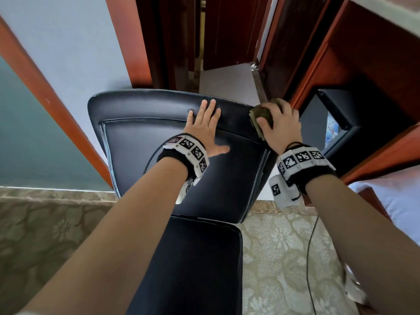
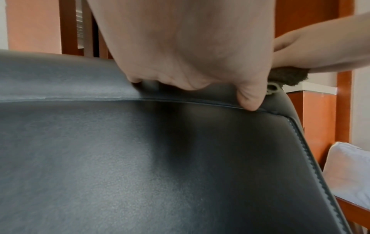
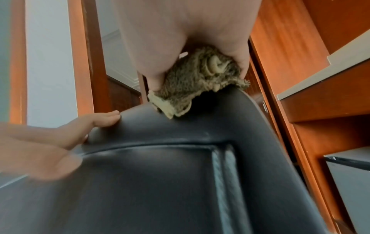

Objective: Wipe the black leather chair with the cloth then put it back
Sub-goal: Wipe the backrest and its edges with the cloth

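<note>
The black leather chair stands in front of me, its backrest facing me and its seat below. My left hand lies flat on the top of the backrest, fingers straight, thumb spread. My right hand grips a folded brown-green cloth and presses it on the backrest's top right corner. In the right wrist view the cloth sits bunched between thumb and fingers, its pale hem hanging over the leather edge. In the left wrist view the cloth shows under the right hand.
A red-brown wooden cabinet and a black mini fridge stand close on the right. A doorway opens behind the chair. A white bed lies at the right. A cable trails over the patterned carpet.
</note>
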`<control>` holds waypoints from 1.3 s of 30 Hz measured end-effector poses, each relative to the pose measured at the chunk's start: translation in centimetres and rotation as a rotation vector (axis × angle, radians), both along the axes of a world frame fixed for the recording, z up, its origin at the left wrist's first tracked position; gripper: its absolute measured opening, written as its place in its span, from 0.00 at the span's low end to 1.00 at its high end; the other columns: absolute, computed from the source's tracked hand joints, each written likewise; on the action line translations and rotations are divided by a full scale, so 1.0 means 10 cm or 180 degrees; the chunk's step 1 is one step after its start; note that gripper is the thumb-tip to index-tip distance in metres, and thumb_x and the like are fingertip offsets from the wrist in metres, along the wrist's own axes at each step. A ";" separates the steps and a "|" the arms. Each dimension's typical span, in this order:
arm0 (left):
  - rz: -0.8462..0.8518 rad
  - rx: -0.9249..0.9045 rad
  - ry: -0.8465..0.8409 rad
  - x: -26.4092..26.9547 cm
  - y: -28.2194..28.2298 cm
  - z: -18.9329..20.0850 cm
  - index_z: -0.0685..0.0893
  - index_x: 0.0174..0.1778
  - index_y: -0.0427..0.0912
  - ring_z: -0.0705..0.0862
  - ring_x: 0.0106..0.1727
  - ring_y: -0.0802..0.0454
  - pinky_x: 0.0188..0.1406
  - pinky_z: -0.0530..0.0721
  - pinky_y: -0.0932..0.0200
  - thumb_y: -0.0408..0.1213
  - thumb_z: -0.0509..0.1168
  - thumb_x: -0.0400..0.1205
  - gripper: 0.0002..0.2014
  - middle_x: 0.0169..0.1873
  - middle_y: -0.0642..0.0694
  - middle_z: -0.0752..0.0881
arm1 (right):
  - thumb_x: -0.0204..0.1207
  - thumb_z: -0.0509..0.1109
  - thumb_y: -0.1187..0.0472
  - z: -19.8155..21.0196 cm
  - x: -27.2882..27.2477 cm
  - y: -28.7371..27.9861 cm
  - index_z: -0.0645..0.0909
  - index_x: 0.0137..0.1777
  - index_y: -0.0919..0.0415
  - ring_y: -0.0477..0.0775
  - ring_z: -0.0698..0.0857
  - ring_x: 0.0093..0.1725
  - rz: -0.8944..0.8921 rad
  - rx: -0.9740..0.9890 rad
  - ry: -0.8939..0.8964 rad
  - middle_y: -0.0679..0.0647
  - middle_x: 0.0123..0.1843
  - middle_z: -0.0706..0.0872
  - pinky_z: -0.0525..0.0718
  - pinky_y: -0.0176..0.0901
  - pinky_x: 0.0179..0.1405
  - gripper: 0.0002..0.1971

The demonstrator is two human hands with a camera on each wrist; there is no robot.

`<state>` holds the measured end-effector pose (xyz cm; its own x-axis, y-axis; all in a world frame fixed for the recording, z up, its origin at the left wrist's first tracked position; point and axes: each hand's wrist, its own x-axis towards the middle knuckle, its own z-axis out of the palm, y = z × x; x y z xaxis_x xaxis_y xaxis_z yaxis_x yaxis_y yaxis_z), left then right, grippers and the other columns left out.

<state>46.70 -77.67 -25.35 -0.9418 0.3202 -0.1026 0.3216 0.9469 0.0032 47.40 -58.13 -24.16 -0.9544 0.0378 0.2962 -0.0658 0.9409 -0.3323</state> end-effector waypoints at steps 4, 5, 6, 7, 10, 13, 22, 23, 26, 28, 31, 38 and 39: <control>0.0013 0.0095 0.0106 0.00 0.00 -0.05 0.37 0.82 0.41 0.30 0.80 0.46 0.78 0.36 0.41 0.66 0.55 0.78 0.49 0.81 0.44 0.31 | 0.80 0.62 0.50 0.10 -0.14 -0.09 0.71 0.72 0.49 0.68 0.65 0.71 0.0297 0.0099 -0.0159 0.55 0.77 0.65 0.66 0.63 0.70 0.21; 0.0022 0.0121 0.0136 0.00 0.00 -0.07 0.37 0.82 0.41 0.30 0.81 0.46 0.78 0.36 0.41 0.66 0.55 0.78 0.48 0.81 0.44 0.31 | 0.80 0.63 0.51 0.09 -0.13 -0.06 0.72 0.72 0.50 0.68 0.65 0.71 0.0356 0.0011 -0.0123 0.55 0.76 0.66 0.66 0.62 0.70 0.21; 0.0023 0.0133 0.0161 0.00 0.01 -0.08 0.37 0.82 0.41 0.30 0.81 0.47 0.78 0.35 0.42 0.66 0.55 0.78 0.48 0.81 0.44 0.31 | 0.79 0.65 0.52 0.06 -0.10 -0.01 0.73 0.71 0.50 0.68 0.66 0.70 0.0402 -0.0106 -0.0042 0.56 0.76 0.67 0.66 0.61 0.71 0.20; 0.0015 0.0143 0.0176 0.00 0.01 -0.09 0.37 0.82 0.41 0.30 0.80 0.47 0.78 0.35 0.42 0.66 0.54 0.78 0.48 0.81 0.44 0.31 | 0.78 0.66 0.54 0.01 -0.06 0.06 0.75 0.70 0.51 0.69 0.67 0.69 0.0419 -0.0248 0.0053 0.57 0.75 0.68 0.65 0.58 0.71 0.20; -0.0007 0.0191 0.0188 0.00 0.03 -0.10 0.37 0.82 0.40 0.30 0.81 0.46 0.78 0.35 0.41 0.66 0.55 0.78 0.48 0.81 0.44 0.32 | 0.76 0.68 0.57 -0.13 0.09 0.28 0.77 0.67 0.55 0.68 0.69 0.67 0.0275 -0.0695 0.0192 0.61 0.71 0.70 0.62 0.46 0.68 0.19; -0.0033 0.0187 0.0160 0.00 0.02 -0.10 0.37 0.82 0.40 0.31 0.81 0.46 0.78 0.35 0.41 0.66 0.56 0.78 0.49 0.81 0.43 0.32 | 0.76 0.69 0.59 -0.18 0.14 0.34 0.78 0.66 0.57 0.67 0.70 0.67 0.0160 -0.0782 0.0176 0.63 0.69 0.71 0.62 0.44 0.66 0.18; 0.0032 0.0272 0.0069 0.01 0.04 -0.06 0.37 0.82 0.39 0.29 0.80 0.45 0.77 0.34 0.40 0.65 0.57 0.77 0.50 0.80 0.43 0.31 | 0.80 0.63 0.52 0.11 -0.12 -0.03 0.72 0.72 0.51 0.69 0.66 0.70 0.0344 0.0188 -0.0158 0.57 0.76 0.67 0.68 0.64 0.69 0.21; 0.0034 0.0275 0.0070 0.02 0.03 -0.06 0.37 0.82 0.39 0.29 0.80 0.46 0.77 0.34 0.40 0.65 0.57 0.77 0.50 0.80 0.43 0.31 | 0.80 0.63 0.52 0.12 -0.14 -0.04 0.71 0.73 0.50 0.68 0.65 0.71 0.0404 0.0198 -0.0221 0.56 0.77 0.66 0.67 0.64 0.69 0.21; -0.0010 0.0293 0.0067 0.01 0.01 -0.06 0.37 0.82 0.40 0.30 0.80 0.46 0.77 0.34 0.41 0.64 0.57 0.78 0.49 0.80 0.43 0.31 | 0.79 0.65 0.55 0.08 -0.13 0.09 0.73 0.72 0.51 0.68 0.66 0.71 0.0592 -0.0050 -0.0192 0.57 0.76 0.67 0.63 0.56 0.72 0.21; -0.0051 0.0283 0.0085 0.01 0.00 -0.06 0.38 0.82 0.40 0.30 0.80 0.47 0.77 0.34 0.42 0.64 0.57 0.78 0.49 0.80 0.44 0.31 | 0.77 0.65 0.55 0.01 -0.05 0.26 0.76 0.70 0.53 0.68 0.68 0.69 0.0612 -0.0289 -0.0086 0.58 0.74 0.70 0.62 0.49 0.71 0.20; -0.0097 0.0270 0.0114 0.02 -0.01 -0.07 0.38 0.82 0.40 0.30 0.80 0.47 0.78 0.35 0.42 0.64 0.57 0.78 0.49 0.80 0.43 0.31 | 0.72 0.63 0.53 -0.08 0.10 0.41 0.77 0.69 0.55 0.63 0.71 0.70 0.0451 -0.0726 -0.0042 0.59 0.72 0.72 0.62 0.41 0.69 0.24; -0.0256 0.0371 0.0080 -0.03 -0.09 -0.06 0.38 0.82 0.40 0.31 0.81 0.46 0.78 0.36 0.43 0.63 0.59 0.78 0.49 0.81 0.43 0.32 | 0.79 0.65 0.57 -0.01 -0.06 0.15 0.75 0.70 0.55 0.69 0.69 0.69 0.0166 -0.0459 -0.0049 0.60 0.73 0.71 0.63 0.52 0.71 0.19; -0.0310 0.0395 0.0124 -0.03 -0.12 -0.06 0.38 0.82 0.41 0.31 0.81 0.47 0.78 0.37 0.43 0.62 0.58 0.79 0.48 0.81 0.44 0.33 | 0.79 0.65 0.56 0.04 -0.11 0.07 0.75 0.70 0.54 0.69 0.69 0.68 0.0237 -0.0286 -0.0088 0.59 0.73 0.71 0.63 0.54 0.71 0.19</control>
<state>46.43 -78.91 -25.99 -0.9081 0.4182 -0.0204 0.4141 0.9043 0.1040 46.28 -57.43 -23.73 -0.9633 -0.0083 0.2683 -0.1241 0.9000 -0.4178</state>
